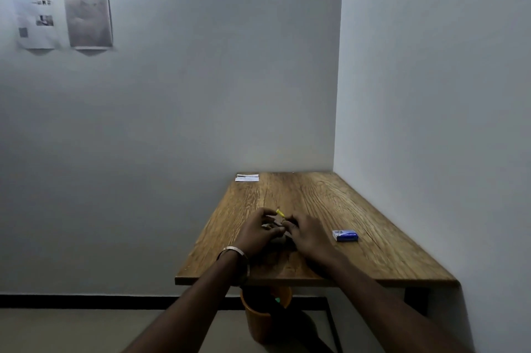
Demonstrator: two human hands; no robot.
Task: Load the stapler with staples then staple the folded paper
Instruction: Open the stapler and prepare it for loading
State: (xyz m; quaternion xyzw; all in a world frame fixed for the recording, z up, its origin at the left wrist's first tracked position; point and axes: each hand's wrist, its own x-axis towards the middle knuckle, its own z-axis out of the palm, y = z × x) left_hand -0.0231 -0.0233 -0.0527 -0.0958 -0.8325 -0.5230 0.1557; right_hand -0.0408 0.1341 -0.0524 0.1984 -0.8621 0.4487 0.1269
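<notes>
Although both sets of fingers are curled together over one spot, I can only partly make out what they enclose: a small dark stapler with a yellow tip poking up between them. My left hand is wrapped round its near end, fingers bent closed on the body. My right hand is cupped against the other side, its fingers tucked in at the stapler, though whether they pinch it or merely rest on it I cannot tell. It sits low over the brown wood-grain surface, near the front middle.

I judge this to be the loading step. The stapler should feel stiff and compact, fairly light, with a sprung top that may snap; I would hold the base firmly and lift by the yellow end.

Just right of my hands lies a small blue and white cardboard staple box, light and easily nudged. Staple strips are brittle, so pinch them by the sides. At the far left corner lies the folded white paper, thin and floppy, well apart from my hands.
</notes>
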